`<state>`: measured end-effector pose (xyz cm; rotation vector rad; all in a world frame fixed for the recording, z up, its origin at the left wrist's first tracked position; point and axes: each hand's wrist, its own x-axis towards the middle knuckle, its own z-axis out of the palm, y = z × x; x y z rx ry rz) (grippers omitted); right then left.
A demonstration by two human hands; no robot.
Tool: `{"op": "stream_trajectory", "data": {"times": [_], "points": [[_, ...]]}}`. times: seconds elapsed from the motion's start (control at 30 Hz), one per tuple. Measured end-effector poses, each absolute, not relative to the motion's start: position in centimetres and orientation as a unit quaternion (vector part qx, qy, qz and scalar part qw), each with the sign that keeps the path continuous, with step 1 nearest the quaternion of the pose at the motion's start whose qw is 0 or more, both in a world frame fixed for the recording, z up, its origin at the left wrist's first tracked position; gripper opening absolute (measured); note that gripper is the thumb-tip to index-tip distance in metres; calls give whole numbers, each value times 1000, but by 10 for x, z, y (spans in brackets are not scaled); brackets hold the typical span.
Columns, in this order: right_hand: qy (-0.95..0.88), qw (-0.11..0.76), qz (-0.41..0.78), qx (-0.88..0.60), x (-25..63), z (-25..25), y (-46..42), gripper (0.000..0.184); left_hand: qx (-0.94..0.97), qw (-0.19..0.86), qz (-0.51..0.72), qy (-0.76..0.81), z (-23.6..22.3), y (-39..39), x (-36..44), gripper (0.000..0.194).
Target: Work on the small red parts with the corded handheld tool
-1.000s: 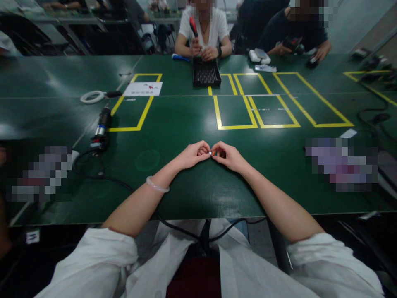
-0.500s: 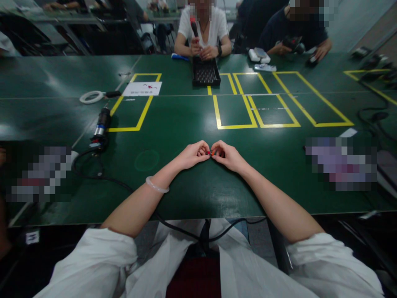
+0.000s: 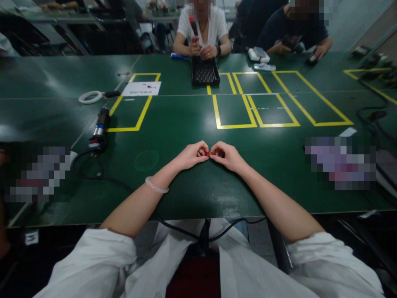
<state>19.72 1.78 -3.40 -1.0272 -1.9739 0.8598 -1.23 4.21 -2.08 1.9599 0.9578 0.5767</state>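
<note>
My left hand (image 3: 192, 155) and my right hand (image 3: 226, 156) rest on the green table (image 3: 173, 124), fingertips meeting in the middle. Both are curled in a pinch around one tiny red and metallic part (image 3: 210, 153) held between them. Too little of the part shows to name it. A pale bangle (image 3: 156, 186) circles my left wrist.
An electric screwdriver (image 3: 99, 128) with a black cable lies to the left, near a white tape roll (image 3: 88, 97) and a paper sheet (image 3: 142, 88). Yellow taped rectangles mark the table. Across it, a person holds a tool over a black tray (image 3: 205, 74); another person sits further right.
Both hands stay together in the same spot; the fingers shift slightly on the small part, which now shows more red.
</note>
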Motion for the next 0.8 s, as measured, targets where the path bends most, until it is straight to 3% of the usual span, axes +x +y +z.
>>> {"op": "stream_trajectory", "data": {"times": [0.43, 0.8], "points": [[-784, 369, 325, -379, 194, -33, 15, 19, 797, 421, 222, 371, -24, 44, -14, 23], [-780, 367, 322, -391, 196, -34, 17, 8, 819, 341, 262, 381, -17, 36, -10, 16]]}}
